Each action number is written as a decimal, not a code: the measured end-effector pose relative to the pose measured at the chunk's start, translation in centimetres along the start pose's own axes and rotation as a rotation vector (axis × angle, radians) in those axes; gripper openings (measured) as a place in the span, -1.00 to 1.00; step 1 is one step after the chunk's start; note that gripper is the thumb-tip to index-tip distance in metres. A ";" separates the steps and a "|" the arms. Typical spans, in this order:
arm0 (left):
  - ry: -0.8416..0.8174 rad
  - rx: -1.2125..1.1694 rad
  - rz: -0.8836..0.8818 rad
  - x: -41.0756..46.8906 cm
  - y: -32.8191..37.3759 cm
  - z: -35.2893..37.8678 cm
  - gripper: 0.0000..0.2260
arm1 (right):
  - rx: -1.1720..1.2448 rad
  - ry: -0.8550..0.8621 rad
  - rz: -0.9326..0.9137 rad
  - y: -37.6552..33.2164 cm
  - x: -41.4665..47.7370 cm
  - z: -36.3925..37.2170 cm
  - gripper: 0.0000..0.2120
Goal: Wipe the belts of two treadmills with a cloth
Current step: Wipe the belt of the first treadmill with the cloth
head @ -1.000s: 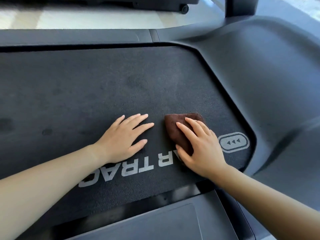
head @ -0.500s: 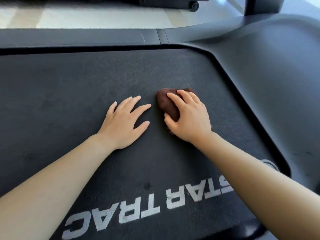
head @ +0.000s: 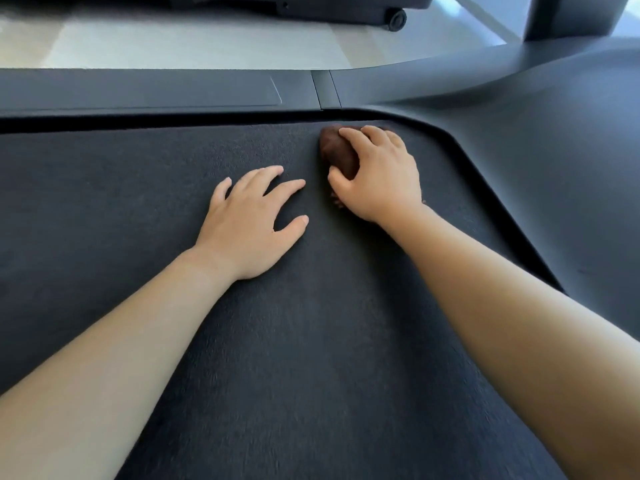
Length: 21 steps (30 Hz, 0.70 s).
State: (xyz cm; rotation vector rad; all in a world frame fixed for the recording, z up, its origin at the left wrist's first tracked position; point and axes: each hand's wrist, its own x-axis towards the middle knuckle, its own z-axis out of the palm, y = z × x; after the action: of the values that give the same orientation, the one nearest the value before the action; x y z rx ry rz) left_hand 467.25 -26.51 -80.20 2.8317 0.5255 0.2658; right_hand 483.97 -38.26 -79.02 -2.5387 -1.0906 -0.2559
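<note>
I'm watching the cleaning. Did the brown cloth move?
Yes. The brown cloth under the right hand slid away from the person, across the belt to the far side rail.

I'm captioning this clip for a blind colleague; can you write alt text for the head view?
A person's right hand presses a bunched brown cloth against the far edge of a dark treadmill belt, while the left hand rests flat and open beside it. A grey side rail and pale floor lie beyond.
</note>
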 end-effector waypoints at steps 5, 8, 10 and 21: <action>0.049 -0.011 0.013 -0.1 -0.2 0.3 -0.51 | 0.013 -0.011 0.018 0.4 4.9 1.0 -0.44; 0.066 -0.016 0.005 0.1 -0.3 0.4 -0.51 | 0.027 -0.031 0.023 0.4 6.3 1.0 -0.48; 0.066 -0.026 0.000 0.1 -0.2 0.4 -0.51 | 0.018 -0.052 0.027 0.5 5.8 0.8 -0.47; -0.040 -0.027 -0.016 -2.8 0.4 -1.0 -0.57 | 0.017 -0.065 0.034 -2.9 -7.8 -3.1 -0.45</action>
State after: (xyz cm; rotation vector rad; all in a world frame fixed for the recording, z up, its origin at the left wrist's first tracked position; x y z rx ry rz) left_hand 464.59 -27.72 -79.47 2.7991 0.5325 0.2112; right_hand 476.48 -42.80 -77.80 -2.5636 -1.0681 -0.1554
